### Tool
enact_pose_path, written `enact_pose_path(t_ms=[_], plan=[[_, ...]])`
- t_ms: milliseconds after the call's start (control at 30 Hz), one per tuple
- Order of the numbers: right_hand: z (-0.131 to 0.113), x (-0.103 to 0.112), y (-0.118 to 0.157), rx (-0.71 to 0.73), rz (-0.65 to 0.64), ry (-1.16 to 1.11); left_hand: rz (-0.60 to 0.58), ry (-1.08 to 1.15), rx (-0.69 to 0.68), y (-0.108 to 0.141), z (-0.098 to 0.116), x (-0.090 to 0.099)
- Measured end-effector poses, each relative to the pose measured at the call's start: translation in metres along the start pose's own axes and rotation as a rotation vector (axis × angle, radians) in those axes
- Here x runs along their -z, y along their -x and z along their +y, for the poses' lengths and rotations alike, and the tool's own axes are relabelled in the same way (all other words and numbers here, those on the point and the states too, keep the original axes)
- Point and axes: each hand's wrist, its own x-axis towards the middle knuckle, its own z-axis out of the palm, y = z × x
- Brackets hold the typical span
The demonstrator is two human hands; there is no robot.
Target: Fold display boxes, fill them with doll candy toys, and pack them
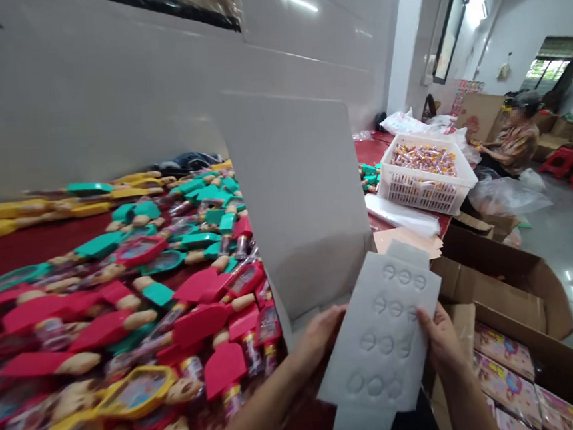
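Observation:
A grey-white cardboard insert (382,360), with rows of slit round cut-outs and tabs at both ends, is held tilted in front of me. My right hand (442,338) grips its right edge, thumb on the front face and the other fingers behind. My left hand (322,336) is closed at its left edge, its fingertips partly hidden behind the card. Just beyond, an open cardboard box (309,193) stands on the red table with its tall pale lid upright. Many pink, green and yellow paddle-shaped toys (200,326) with beige handles lie left of the box.
A white plastic basket (425,189) of small orange-capped tubes stands at the back right, near clear plastic sleeves (401,215). On the right, a brown carton (504,289) holds printed boxes (509,383). Another person (515,135) sits farther back. A grey wall borders the table.

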Motion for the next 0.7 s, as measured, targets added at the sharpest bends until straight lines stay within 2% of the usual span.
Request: enact_pose_path(t_ms=[67, 133, 233, 333, 400, 533, 600, 633, 700], plan=[[-0.002, -0.010, 0.004, 0.003, -0.103, 0.059, -0.090, 0.182, 0.106, 0.011, 0.005, -0.007], [-0.003, -0.019, 0.007, 0.037, -0.141, 0.140, -0.072, 0.133, 0.120, 0.017, 0.006, -0.012], [0.002, -0.032, 0.009, 0.163, -0.062, 0.269, 0.096, -0.106, -0.029, 0.017, 0.000, -0.020], [0.014, -0.040, 0.008, 0.329, 0.100, 0.417, 0.137, -0.286, -0.182, 0.012, -0.012, -0.029], [0.023, -0.044, 0.010, 0.404, 0.165, 0.509, 0.204, -0.406, -0.266, 0.010, -0.021, -0.033], [0.040, -0.054, 0.027, 0.508, 0.122, 0.635, 0.488, -0.515, -0.439, 0.002, -0.032, -0.031], [0.047, -0.059, 0.041, 0.628, -0.009, 0.686, 0.602, -0.408, -0.450, -0.002, -0.030, -0.024], [0.049, -0.061, 0.047, 0.702, -0.166, 0.697, 0.615, -0.343, -0.432, -0.003, -0.027, -0.019], [0.050, -0.065, 0.056, 0.798, -0.623, 0.672, 0.538, -0.271, -0.369, -0.003, -0.018, -0.007]])
